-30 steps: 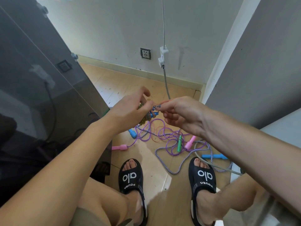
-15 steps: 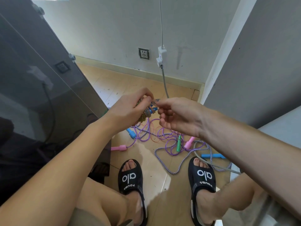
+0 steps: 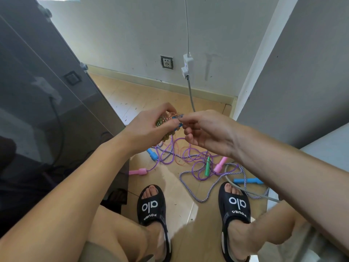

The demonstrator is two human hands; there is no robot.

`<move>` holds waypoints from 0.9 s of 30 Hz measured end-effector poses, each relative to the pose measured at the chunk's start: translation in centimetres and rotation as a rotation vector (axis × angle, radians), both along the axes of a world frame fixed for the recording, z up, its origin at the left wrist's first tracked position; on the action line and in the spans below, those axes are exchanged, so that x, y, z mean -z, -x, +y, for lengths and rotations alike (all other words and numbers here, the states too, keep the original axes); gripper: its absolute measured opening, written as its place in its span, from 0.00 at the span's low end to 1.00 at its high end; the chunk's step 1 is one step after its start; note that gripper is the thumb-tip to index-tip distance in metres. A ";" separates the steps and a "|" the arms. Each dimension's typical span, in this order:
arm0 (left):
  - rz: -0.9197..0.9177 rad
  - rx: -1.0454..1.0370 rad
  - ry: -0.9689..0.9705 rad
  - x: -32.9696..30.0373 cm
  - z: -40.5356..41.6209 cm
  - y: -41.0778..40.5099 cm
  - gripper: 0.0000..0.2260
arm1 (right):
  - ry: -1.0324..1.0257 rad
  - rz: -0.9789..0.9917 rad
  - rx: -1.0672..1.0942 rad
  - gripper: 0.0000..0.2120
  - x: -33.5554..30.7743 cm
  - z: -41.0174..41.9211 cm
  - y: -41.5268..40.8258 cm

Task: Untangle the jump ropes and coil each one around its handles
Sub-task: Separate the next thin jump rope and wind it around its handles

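Two hands meet above the wooden floor, in a narrow lane between a dark glossy cabinet on the left and a grey wall panel on the right. The left hand curls around a coiled bundle of greenish-gold cord wound on what looks like a blue handle. The right hand pinches the cord's end at the top of that bundle with thumb and forefinger, its other fingers loosely bent underneath.

Below the hands the other jump ropes lie in a tangle on the floor: purple cord, a braided purple-and-white rope, two pink handles, a green handle and two blue handles. The tangle lies just ahead of two feet in black sandals.

Open floor runs from the tangle to the back wall, where a socket and a white plug adapter sit; a grey cable drops from the adapter behind the right hand.

The left fingers hide much of the bundle, and the forearms cover part of the tangle. How the cords cross is too fine to make out.
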State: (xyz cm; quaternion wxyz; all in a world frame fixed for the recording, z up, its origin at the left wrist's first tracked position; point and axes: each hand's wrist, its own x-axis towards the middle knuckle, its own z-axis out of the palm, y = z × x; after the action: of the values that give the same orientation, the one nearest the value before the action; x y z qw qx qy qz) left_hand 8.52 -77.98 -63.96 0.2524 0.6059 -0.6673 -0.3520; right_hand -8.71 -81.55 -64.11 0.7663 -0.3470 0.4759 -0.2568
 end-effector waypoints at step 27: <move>-0.220 -0.077 0.076 1.3 -2.6 1.3 0.06 | 0.568 0.399 -0.007 0.12 -0.2 -1.3 -1.3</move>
State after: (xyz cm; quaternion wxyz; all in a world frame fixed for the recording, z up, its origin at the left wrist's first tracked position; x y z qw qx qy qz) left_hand 7.26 -80.60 -65.28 0.2138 0.6561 -0.6801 -0.2477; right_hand -7.42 -82.88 -63.89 0.5318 -0.5915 0.5247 -0.3034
